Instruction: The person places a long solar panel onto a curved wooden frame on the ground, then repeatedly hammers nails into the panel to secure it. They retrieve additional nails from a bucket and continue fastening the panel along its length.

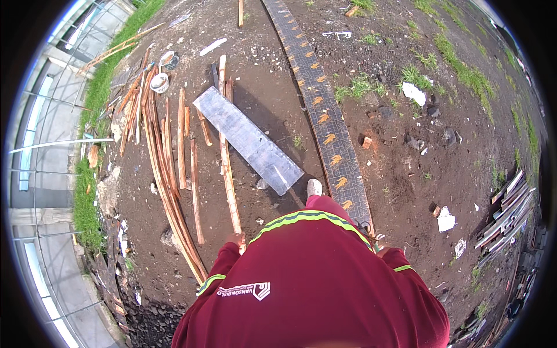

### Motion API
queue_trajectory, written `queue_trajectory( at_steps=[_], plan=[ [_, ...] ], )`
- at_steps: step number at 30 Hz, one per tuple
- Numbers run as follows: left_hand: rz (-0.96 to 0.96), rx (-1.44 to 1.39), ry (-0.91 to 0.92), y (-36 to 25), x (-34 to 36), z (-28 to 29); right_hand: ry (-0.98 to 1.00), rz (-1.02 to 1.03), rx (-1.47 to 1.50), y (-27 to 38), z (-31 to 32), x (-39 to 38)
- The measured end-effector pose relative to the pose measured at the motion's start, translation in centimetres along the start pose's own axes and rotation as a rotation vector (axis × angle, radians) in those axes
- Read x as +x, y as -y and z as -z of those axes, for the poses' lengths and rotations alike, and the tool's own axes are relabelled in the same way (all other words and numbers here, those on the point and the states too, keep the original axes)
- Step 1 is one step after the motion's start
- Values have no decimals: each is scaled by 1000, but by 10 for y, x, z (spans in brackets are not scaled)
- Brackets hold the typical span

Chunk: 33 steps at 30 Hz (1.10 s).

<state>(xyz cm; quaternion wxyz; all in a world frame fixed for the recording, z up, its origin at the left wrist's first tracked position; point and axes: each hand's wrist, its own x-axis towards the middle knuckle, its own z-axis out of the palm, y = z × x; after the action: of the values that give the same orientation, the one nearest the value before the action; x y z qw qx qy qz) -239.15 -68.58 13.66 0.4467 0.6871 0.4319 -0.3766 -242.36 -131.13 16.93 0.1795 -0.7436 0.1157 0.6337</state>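
Note:
My left hand (235, 239) hangs beside my maroon top with its fingers curled. It overlaps the near end of a long wooden batten (225, 156) on the ground; whether it grips or touches the batten I cannot tell. On the other side, my right hand (382, 252) is mostly hidden by the sleeve and appears closed around something small with a green part. Near it runs a long dark patterned strip (316, 87) with orange marks. A grey flat board (246, 139) lies slanted across the batten, its near end close to my white shoe (314, 187).
Several loose battens (159, 151) lie on the left, with two buckets (159, 83) beyond them. A pile of boards (507, 214) is at the right. White scraps (445, 220), stones and grass tufts dot the soil. A building with metal bars (49, 174) borders the left.

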Motion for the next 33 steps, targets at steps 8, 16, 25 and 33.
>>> queue_trajectory(
  at_steps=[8, 16, 25, 33],
  plan=[
    [-76, 122, -144, -149, 20, 51, -232, -175, 707, 55, 112, 10],
    [-494, 956, -44, -263, 77, 77, -380, -28, 940, 114, 181, 24],
    [-438, 1027, 72, -469, 255, 154, -222, -413, 1173, 218, 159, 100],
    [-700, 987, 65, -709, 278, 153, -49, -462, 1319, 333, 203, 57]
  ],
)
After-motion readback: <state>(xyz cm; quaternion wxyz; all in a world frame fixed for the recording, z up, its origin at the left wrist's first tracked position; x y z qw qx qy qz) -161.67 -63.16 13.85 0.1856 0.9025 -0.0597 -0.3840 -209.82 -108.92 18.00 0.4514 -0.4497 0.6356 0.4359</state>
